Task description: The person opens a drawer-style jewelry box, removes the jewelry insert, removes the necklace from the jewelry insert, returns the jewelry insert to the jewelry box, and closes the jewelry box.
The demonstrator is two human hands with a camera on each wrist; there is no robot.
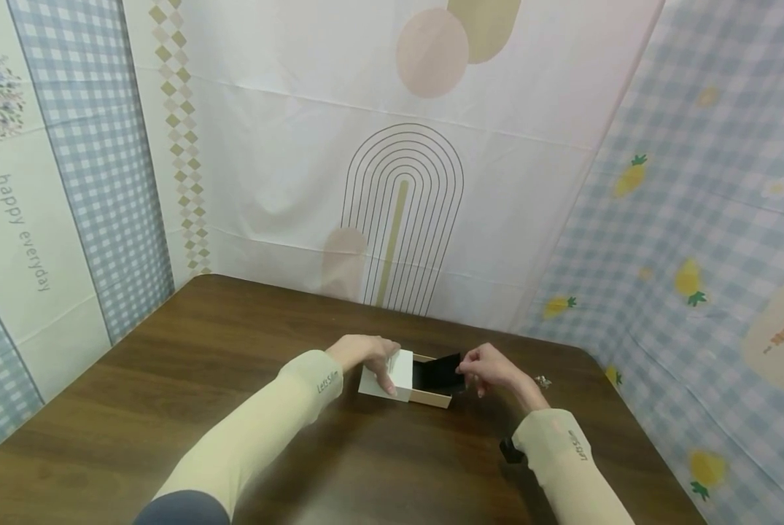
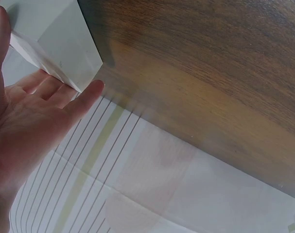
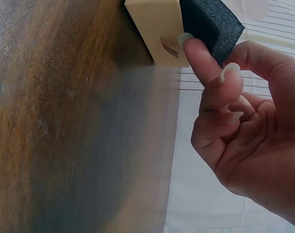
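Midway along the back half of the table lies a small box with a white outer sleeve (image 1: 402, 370) and a tan cardboard drawer (image 1: 429, 399) slid partly out to the right. My left hand (image 1: 367, 353) holds the sleeve, thumb on the near side and fingers at the far side; the left wrist view shows the white sleeve (image 2: 69, 43) between them. At the drawer's right end my right hand (image 1: 488, 364) pinches the edge of a black foam sheet (image 1: 439, 372), which tilts up out of the drawer. Its thumb and index finger meet at the foam (image 3: 217, 24) in the right wrist view.
A small clump of shiny bits (image 1: 543, 380) lies on the wooden table (image 1: 247, 350), right of my right hand. Patterned cloths (image 1: 273, 160) hang behind the table and on both sides. A black strap-like piece (image 1: 512, 450) sits at my right wrist.
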